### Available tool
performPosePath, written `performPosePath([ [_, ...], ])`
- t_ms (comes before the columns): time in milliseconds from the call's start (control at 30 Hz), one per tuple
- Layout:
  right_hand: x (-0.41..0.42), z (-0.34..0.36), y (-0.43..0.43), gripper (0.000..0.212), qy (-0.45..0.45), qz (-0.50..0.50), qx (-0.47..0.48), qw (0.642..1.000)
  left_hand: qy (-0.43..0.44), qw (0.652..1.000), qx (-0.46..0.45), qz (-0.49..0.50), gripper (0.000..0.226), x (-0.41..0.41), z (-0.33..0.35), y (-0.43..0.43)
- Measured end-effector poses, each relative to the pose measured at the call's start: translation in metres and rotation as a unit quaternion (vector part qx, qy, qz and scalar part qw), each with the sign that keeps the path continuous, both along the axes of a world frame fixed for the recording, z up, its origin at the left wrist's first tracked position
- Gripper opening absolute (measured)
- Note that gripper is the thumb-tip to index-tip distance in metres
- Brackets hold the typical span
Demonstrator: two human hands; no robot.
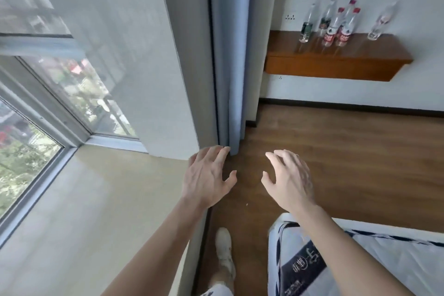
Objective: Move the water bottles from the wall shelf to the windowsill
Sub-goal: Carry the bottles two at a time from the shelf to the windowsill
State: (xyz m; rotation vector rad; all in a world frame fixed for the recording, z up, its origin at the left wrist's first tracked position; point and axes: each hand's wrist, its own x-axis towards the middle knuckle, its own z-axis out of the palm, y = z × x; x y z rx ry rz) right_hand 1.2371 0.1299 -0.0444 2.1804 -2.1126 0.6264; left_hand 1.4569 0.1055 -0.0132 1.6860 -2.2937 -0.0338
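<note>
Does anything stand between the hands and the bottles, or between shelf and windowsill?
Nothing visible blocks the left hand or right hand from the bottles; open floor lies between. The curtain hangs between wall shelf and windowsill.

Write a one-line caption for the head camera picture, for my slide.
Left hand and right hand held out open; water bottles stand on the wall shelf ahead, windowsill at left.

Wood floor (348,156), blue curtain (231,55), daylit window (79,89)

Glossy wood shelf (336,65); clear plastic bottles (332,24).
</note>
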Motion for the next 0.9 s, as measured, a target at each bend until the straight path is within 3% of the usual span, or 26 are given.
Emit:
performPosePath([
  [333, -0.065, 0.004, -0.158, 0.042, 0.016, -0.077, 0.022, 0.997, -0.013, 0.999, -0.010, -0.050, 0.054, -0.069, 0.002, -0.179],
  [500, -0.091, 0.015, -0.245, 0.044, 0.034, -0.104, 0.032, 0.994, -0.015, 0.997, 0.015, -0.079, 0.064, -0.107, 0.010, -0.282],
  [900, -0.180, 0.017, -0.357, 0.046, 0.040, -0.163, 0.046, 0.985, -0.008, 0.988, 0.036, -0.147, 0.054, -0.212, 0.009, -0.427],
])
